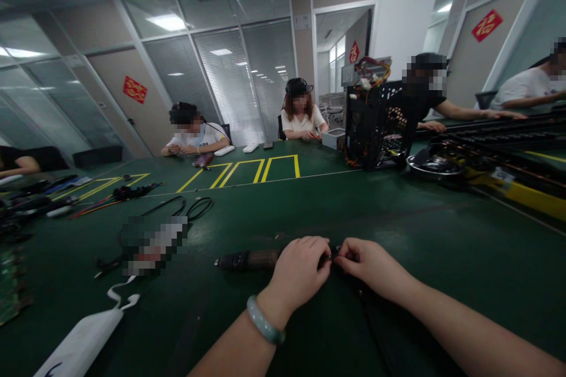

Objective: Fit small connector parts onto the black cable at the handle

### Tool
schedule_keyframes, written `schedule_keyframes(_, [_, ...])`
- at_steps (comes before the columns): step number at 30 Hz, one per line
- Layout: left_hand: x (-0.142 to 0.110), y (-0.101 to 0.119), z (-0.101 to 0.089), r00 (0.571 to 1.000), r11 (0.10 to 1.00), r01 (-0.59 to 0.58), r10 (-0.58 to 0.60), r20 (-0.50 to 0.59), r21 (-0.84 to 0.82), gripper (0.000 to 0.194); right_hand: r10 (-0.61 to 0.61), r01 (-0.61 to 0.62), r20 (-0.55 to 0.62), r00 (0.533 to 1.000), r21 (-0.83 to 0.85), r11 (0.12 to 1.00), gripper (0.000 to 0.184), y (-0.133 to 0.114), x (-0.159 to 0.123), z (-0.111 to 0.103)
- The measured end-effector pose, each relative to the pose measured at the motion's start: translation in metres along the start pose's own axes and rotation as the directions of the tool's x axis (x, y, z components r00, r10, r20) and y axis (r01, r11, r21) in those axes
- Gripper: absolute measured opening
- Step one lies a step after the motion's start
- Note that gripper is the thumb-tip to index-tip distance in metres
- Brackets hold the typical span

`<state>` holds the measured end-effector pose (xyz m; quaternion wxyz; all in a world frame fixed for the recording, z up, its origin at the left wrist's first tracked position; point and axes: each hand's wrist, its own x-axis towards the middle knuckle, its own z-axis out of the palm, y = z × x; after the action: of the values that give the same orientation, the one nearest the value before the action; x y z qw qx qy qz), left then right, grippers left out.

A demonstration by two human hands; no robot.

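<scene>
An electric screwdriver [254,260], dark with a brownish body, lies on its side on the green table, its metal tip pointing left. My left hand [300,265], a jade-coloured bangle at its wrist, is closed around the screwdriver's rear end. Right beside it, my right hand [360,259] is pinched at the same end. A black cable [369,315] runs from under the right fingers toward the bottom edge. The small part between both sets of fingertips is mostly hidden.
Left of my hands lie a blurred-out packet [157,247], a black cable loop [200,208] and a white power strip-like object [82,341]. A black computer case [375,123] and a metal bowl [435,166] stand at the back right. Several people sit around the table [247,206].
</scene>
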<state>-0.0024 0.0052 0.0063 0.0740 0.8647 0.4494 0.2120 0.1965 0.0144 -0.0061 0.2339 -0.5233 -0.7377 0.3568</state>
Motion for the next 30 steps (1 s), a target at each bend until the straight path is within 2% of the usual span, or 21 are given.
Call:
schedule_keyframes(6, [0.0009, 0.0005, -0.0008, 1.0, 1.0, -0.02, 0.02, -0.011, -0.001, 0.019, -0.015, 0.015, -0.017, 1.0, -0.006, 1.0, 0.015, 0.0007, 0.0019, 0.0012])
schedule_keyframes(12, [0.0011, 0.0005, -0.0001, 1.0, 1.0, -0.013, 0.013, -0.017, 0.014, 0.014, -0.023, 0.023, -0.015, 1.0, -0.006, 1.0, 0.014, 0.0011, 0.0021, 0.0022])
schedule_keyframes(18, [0.0005, 0.0003, 0.0007, 0.999, 1.0, -0.018, 0.018, -0.032, 0.008, 0.02, -0.022, 0.022, -0.012, 1.0, -0.006, 1.0, 0.014, 0.0027, 0.0019, 0.0011])
schedule_keyframes(24, [0.0001, -0.0003, -0.0006, 0.999, 0.999, -0.03, 0.03, -0.02, 0.01, 0.014, -0.021, 0.021, 0.003, 1.0, 0.001, 1.0, 0.014, 0.0001, 0.0011, -0.0004])
schedule_keyframes(30, [0.0004, -0.0006, 0.0006, 0.998, 0.998, -0.054, 0.054, -0.033, 0.01, 0.019, -0.041, 0.04, -0.014, 0.999, -0.013, 0.999, 0.014, 0.0023, 0.0024, 0.0014])
